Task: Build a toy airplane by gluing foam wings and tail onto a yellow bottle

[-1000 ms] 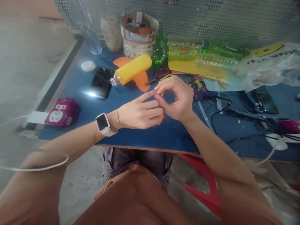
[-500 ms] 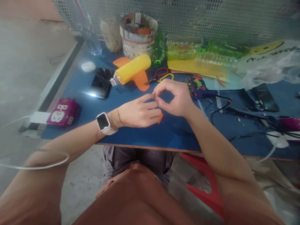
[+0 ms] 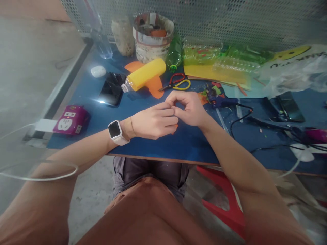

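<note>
Over the front middle of the blue table, my left hand (image 3: 156,120) and my right hand (image 3: 187,107) meet at the fingertips. The left fingers are curled closed, and a small orange piece (image 3: 176,127) peeks out at their edge; most of it is hidden. My right thumb and index finger press together against the left fingertips, and what they pinch, if anything, is hidden. Just beyond my hands lie scissors (image 3: 176,82) with one red and one yellow handle. Behind them a clear bottle wrapped in yellow (image 3: 148,74) rests on orange wing-shaped pieces (image 3: 155,87).
A phone (image 3: 112,89), a white case (image 3: 98,71) and a purple power socket (image 3: 71,120) are on the left. At the back stand a bucket (image 3: 153,42) and green bottle (image 3: 174,56). A glue gun (image 3: 222,101) with its cord, scraps and plastic bag (image 3: 296,71) occupy the right.
My right fingers have drawn in, narrowing the gap between thumb and index finger. Less of the orange piece shows beside my left hand. The view has shifted slightly.
</note>
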The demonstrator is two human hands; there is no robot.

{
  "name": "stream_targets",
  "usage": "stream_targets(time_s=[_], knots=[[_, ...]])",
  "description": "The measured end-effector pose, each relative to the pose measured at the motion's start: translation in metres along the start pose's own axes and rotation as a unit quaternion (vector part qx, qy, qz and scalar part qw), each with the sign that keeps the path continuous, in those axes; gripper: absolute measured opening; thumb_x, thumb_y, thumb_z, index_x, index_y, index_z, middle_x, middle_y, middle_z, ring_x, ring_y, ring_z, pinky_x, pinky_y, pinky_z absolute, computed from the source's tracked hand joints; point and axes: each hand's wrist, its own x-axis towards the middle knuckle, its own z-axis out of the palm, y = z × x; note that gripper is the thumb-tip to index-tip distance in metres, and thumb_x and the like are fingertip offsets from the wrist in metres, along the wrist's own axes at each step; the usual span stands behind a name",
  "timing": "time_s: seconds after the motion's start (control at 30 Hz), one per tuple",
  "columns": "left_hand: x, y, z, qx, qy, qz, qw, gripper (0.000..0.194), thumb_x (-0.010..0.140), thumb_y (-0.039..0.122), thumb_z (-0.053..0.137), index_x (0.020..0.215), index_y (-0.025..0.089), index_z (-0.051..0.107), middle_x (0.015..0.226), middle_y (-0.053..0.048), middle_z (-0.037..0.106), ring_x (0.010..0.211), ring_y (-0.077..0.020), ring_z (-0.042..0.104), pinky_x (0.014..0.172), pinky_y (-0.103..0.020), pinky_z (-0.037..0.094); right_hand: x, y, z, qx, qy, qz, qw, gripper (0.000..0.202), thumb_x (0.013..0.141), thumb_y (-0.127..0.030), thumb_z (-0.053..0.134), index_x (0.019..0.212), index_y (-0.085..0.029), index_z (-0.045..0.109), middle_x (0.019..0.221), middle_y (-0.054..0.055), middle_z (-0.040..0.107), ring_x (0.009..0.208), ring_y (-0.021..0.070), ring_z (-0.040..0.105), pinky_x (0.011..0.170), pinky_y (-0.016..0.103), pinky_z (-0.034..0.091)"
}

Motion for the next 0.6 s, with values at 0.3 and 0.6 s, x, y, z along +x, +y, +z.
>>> stream_targets(time_s=[0.3, 0.6], knots=[[-0.005, -0.003, 0.001, 0.051, 0.000, 0.058, 0.997, 0.038, 0.129, 0.016, 0.067, 0.095, 0.027, 0.081, 0.086, 0.002, 0.075, 0.084, -0.0189, 0.069, 0.142, -0.053, 0.064, -0.003, 0.002, -0.016, -0.073, 0.053, -0.065, 0.994, 0.018, 0.097, -0.030, 0.083, 0.090, -0.030, 0.067, 0.089, 0.002, 0.074, 0.079, 0.0232, 0.067, 0.079, 0.043, 0.064], [-0.007, -0.006, 0.000, -0.010, -0.023, 0.008, 1.000, 0.032, 0.125, 0.019, 0.068, 0.099, 0.028, 0.082, 0.087, 0.001, 0.075, 0.086, -0.0208, 0.071, 0.138, -0.056, 0.067, -0.009, 0.016, -0.024, -0.144, 0.061, -0.119, 0.980, 0.012, 0.115, -0.039, 0.084, 0.116, -0.032, 0.094, 0.102, 0.003, 0.089, 0.086, 0.0251, 0.081, 0.087, 0.046, 0.071]])
